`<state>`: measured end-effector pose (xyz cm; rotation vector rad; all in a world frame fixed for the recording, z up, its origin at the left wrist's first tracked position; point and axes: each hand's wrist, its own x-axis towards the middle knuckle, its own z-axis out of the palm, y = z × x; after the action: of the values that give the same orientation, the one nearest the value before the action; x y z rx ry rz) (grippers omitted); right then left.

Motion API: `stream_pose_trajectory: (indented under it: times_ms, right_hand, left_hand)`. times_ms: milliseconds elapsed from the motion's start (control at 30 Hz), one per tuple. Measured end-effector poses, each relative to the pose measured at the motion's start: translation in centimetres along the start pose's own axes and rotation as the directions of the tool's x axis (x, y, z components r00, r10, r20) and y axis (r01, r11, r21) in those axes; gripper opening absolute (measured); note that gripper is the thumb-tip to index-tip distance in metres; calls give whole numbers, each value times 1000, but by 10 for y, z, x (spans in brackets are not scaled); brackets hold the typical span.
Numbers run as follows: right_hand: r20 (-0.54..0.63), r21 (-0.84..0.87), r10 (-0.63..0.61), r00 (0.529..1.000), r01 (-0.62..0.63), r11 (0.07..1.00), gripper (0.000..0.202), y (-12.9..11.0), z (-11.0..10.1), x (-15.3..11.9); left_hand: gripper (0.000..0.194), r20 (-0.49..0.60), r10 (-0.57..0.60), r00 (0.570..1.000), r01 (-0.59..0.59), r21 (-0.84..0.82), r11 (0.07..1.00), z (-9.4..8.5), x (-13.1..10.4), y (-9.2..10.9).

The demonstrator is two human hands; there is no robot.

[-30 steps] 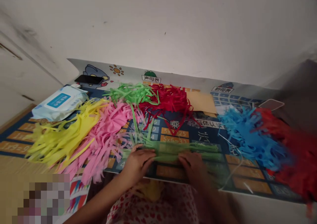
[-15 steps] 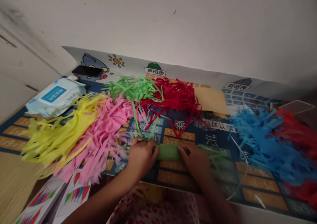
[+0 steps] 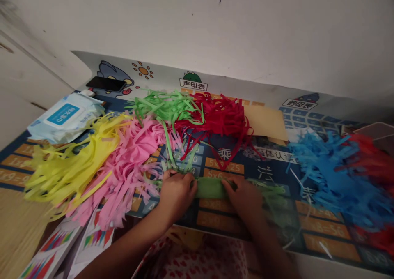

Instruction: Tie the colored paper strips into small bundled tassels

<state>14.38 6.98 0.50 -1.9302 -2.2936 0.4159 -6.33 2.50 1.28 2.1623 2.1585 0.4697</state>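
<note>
A green tissue-paper strip with fringed ends is stretched flat between my two hands near the table's front edge. My left hand closes on its left end, fingers curled round it. At the other end my right hand pinches it, thumb and fingers together. Green fringes spread out beyond my right hand. Just past my left hand lies a bundle of light green paper fringe, some strands trailing toward me. Beside it sits a red fringe bundle.
Yellow fringe and pink fringe lie on the left, blue fringe on the right with red behind. A wet-wipes pack, a phone and tan paper are farther back. A printed mat covers the table.
The camera view has shifted slightly. Both hands keep their hold on the green strip, which looks a little flatter and tauter between them.
</note>
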Motion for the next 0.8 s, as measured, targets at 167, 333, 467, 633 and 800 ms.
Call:
stream_pose_trajectory:
  times_ms: [167,333,467,633,800]
  right_hand:
    - [15,-33,17,1000,-16,999,23,-4,0,3]
    - [-17,-49,68,998,-68,996,20,4,-16,0]
    - [-207,-136,-286,936,262,955,22,15,-32,-21]
    - [-146,-172,-696,703,674,718,12,25,-21,-29]
    - [-313,-84,-697,646,712,697,12,30,-7,-9]
  left_hand:
    - [8,3,51,999,-51,22,998,-2,1,2]
    - [17,49,424,904,-426,70,902,-11,7,-4]
    - [12,176,582,794,-600,73,797,-24,8,-2]
    - [25,202,536,820,-566,152,810,-27,-2,18]
    - [26,73,467,881,-473,174,864,-12,-9,23]
